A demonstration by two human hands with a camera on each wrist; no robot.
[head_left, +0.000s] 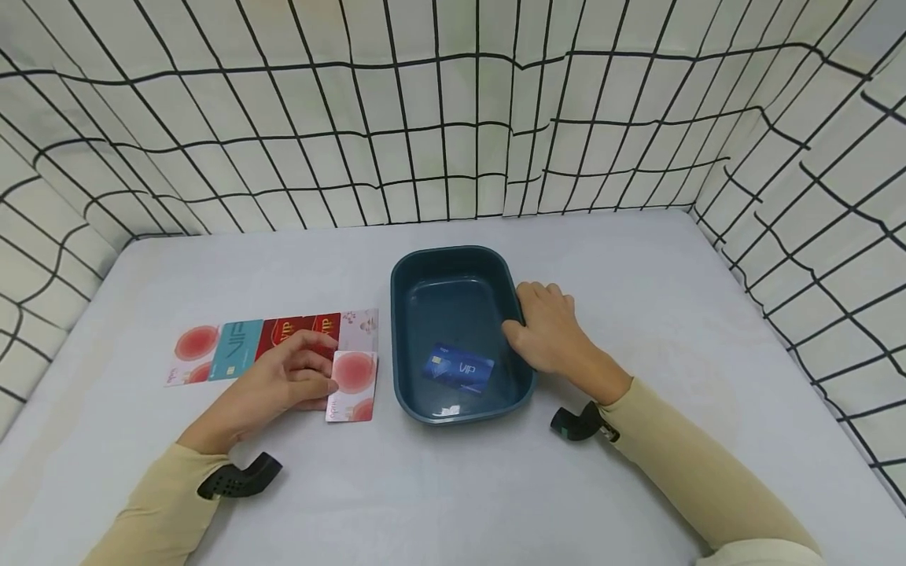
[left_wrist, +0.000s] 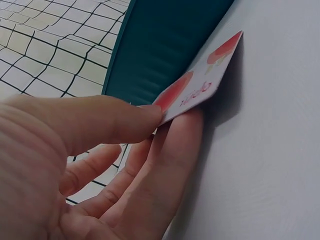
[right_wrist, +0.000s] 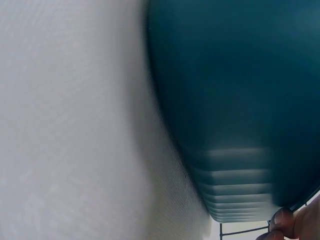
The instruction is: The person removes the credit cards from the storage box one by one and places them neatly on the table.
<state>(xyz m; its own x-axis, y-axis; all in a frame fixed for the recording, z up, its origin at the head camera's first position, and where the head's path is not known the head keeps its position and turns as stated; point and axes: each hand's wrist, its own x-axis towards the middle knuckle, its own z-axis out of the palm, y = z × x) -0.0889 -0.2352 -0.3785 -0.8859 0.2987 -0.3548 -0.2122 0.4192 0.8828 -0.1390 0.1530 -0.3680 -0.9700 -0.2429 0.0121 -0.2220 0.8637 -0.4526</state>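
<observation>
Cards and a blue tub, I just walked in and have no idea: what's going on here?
A person sits at a table with a row of cards laid out. Their left hand pinches a pink-and-white card between thumb and fingers, one edge lifted off the table. Their right hand grips the right rim of a dark teal tub beside the cards. One blue VIP card already lies inside the tub.

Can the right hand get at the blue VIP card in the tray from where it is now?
Probably yes: the right hand grips the tray at its rim, the blue VIP card lies uncovered beside it.
</observation>
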